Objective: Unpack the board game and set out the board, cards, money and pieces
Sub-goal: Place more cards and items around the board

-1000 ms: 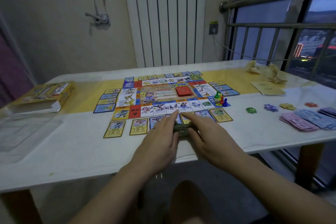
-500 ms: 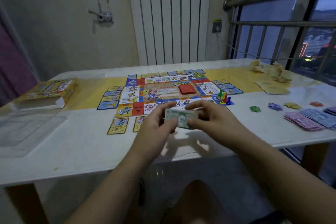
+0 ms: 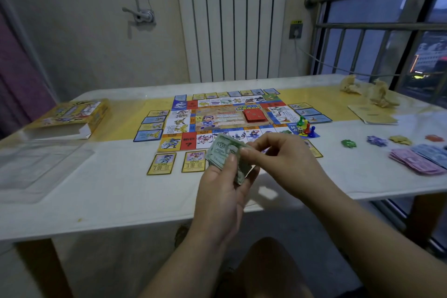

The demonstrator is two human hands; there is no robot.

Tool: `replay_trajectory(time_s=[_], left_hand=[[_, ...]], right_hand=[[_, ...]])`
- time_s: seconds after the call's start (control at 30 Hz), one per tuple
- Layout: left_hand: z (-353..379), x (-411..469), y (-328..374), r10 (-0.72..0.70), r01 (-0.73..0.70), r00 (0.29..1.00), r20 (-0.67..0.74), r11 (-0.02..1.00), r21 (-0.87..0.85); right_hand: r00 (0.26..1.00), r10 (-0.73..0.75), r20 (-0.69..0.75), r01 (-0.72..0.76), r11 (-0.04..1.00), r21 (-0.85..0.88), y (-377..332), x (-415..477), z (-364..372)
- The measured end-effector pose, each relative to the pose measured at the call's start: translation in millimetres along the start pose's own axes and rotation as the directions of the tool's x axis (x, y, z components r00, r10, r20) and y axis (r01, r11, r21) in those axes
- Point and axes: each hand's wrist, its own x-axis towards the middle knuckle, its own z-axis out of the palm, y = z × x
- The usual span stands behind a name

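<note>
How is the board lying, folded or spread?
Spread flat: the board lies unfolded on the table, squares all around, red deck on top.

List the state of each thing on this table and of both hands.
Game board: unfolded, lying flat on table
Red card deck: stacked on board
Pawns: upright at board corner
Green banknotes: held above table
Left hand: grips banknotes
Right hand: pinches banknotes
</note>
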Motion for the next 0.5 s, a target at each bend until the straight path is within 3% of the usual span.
replay_trajectory(time_s=[0.13, 0.2, 0.27, 0.33, 0.5], left_hand=[[-8, 10, 18, -0.03, 0.028, 0.992, -0.121, 0.999, -0.018], [-19, 17, 32, 0.01, -0.012, 0.988, -0.151, 1.0, -0.01], [-29, 22, 43, 0.049, -0.044, 0.987, -0.151, 0.998, 0.033], [-34, 24, 48, 0.069, -0.053, 0.988, -0.137, 0.992, 0.119], [-35, 25, 50, 0.065, -0.042, 0.996, -0.055, 0.937, 0.346]], right_hand=[[0.998, 0.047, -0.05, -0.046, 0.999, 0.023, 9, 11, -8], [0.99, 0.139, 0.023, -0.139, 0.99, 0.017, 13, 15, -19], [0.959, 0.204, 0.195, -0.183, 0.976, -0.123, 15, 16, -24], [0.933, 0.206, 0.296, -0.117, 0.95, -0.29, 15, 16, -19], [0.964, 0.138, 0.227, 0.004, 0.846, -0.533, 19, 21, 1]])
